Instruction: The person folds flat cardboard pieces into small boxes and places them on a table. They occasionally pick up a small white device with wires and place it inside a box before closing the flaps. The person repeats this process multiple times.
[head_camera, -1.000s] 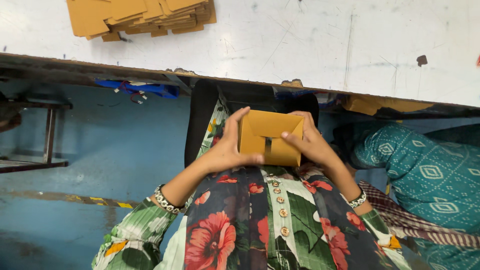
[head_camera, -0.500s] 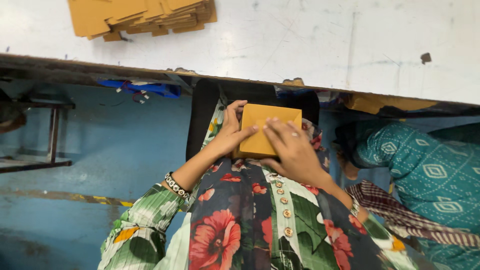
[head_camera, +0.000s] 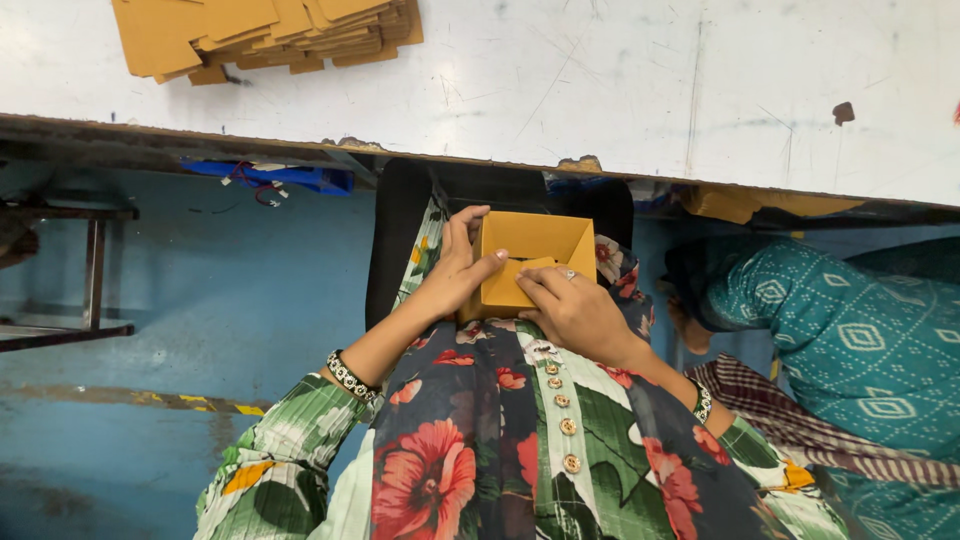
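Below the table edge, over a lap in a floral dress (head_camera: 520, 440) with a row of buttons: a small yellow-brown cardboard box (head_camera: 530, 262), held between both hands. Lies with its long axis across the view, left to right, open side turned up toward the camera, inner walls and floor visible, far wall close under the table edge. Clasped on its left end by the left hand (head_camera: 452, 278), fingers stretched up along the end wall, thumb laid across the near left corner. Gripped along the near right edge by the right hand (head_camera: 575, 312), fingers curled over a small flap folded inward, a ring on one finger. Both hands closed on the box, neither spread wide. Bracelets at both wrists, green leaf-patterned sleeves below them. Above, a white scuffed table (head_camera: 600, 90) with a worn, chipped front edge; at its top left, a stack of flat cardboard blanks (head_camera: 260, 35), same colour as the box, well apart from the hands. Under the table, a blue part with red wires (head_camera: 270, 175) to the left, more cardboard (head_camera: 740, 205) tucked to the right. At the right, a co-worker in teal patterned cloth (head_camera: 850, 340), seated just beside, with checked fabric (head_camera: 800, 420) lower down. At the left, a blue floor (head_camera: 200, 300) and a metal frame (head_camera: 90, 270).
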